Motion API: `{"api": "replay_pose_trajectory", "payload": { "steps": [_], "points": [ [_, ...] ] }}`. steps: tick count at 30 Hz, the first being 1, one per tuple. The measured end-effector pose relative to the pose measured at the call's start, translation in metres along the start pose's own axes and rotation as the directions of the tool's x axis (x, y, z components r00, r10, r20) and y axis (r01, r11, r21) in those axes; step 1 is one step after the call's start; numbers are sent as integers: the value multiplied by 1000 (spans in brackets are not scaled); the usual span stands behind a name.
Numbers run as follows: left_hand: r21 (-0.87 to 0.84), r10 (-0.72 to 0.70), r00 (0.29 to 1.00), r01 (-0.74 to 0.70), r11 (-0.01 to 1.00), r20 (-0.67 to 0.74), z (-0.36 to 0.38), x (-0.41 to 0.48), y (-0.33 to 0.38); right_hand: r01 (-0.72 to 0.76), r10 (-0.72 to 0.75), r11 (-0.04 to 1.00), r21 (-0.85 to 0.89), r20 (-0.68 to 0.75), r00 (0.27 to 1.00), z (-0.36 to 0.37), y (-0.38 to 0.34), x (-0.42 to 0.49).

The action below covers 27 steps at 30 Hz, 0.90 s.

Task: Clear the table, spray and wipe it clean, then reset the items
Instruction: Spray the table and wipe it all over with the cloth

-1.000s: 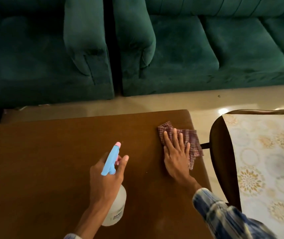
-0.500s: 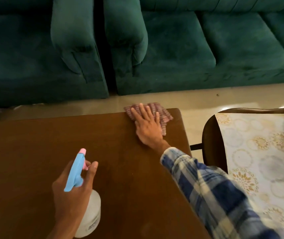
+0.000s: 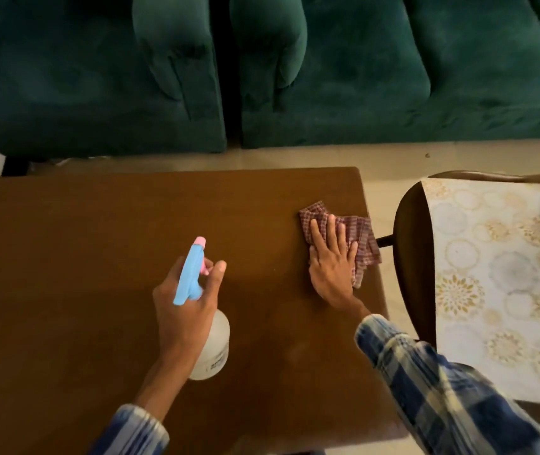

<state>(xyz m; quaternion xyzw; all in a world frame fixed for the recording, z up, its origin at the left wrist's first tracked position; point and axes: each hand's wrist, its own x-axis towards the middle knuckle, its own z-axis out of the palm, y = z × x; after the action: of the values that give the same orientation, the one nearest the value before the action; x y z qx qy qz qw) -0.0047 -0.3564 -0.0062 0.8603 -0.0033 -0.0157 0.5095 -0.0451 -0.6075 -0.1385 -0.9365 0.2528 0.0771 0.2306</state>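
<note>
Bottle [image 3: 211,348] in left hand [image 3: 185,307]; right hand [image 3: 332,262] flat on cloth [image 3: 363,239].

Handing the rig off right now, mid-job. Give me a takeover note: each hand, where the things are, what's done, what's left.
Left hand: grips the spray bottle at its neck, nozzle pointing away across the table.
Right hand: fingers flat, pressing the checked cloth onto the table near its right edge.
Done: clearing looks finished; only the bottle and cloth show at the table. Whether it has been sprayed cannot be told.
Left: finish the wipe, probably including the left part, then reset the items, which are out of view.
</note>
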Motion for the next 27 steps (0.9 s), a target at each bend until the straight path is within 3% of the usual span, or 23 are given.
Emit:
{"api": "replay_pose_trajectory", "payload": {
  "steps": [6, 10, 13, 15, 18, 20, 24, 27],
  "points": [
    [23, -61, 998, 62, 998, -23, -59, -24, -34, 303, -297, 953, -15, 157, 942, 66, -117, -77],
    [48, -53, 999, 53, 997, -3, -91, -43, -51, 588, -542, 805, -80, 308, 782, 77, -121, -146],
    [40, -43, 999, 42, 998, 17, -100, -55, -58, 705, -617, 698, -124, 395, 681, 60, -76, -180],
    [13, -23, 999, 23, 1000, 27, -100, -61, -60, 653, -567, 739, -168, 370, 736, 48, -44, -189],
    [-7, 56, 997, -56, 998, 47, -96, -72, -59, 377, -340, 920, -110, 255, 905, 30, -9, -186],
    [-20, 68, 997, -67, 998, 47, -93, -79, -59, 220, -206, 974, -59, 181, 962, 29, -5, -176],
    [-4, 76, 997, -76, 997, 14, -91, -90, -63, -56, 55, 998, 9, 49, 997, 47, -37, -145],
    [26, 75, 997, -74, 997, -27, -98, -101, -69, -92, 90, 995, 39, 49, 995, 57, -77, -114]
  ]
}}
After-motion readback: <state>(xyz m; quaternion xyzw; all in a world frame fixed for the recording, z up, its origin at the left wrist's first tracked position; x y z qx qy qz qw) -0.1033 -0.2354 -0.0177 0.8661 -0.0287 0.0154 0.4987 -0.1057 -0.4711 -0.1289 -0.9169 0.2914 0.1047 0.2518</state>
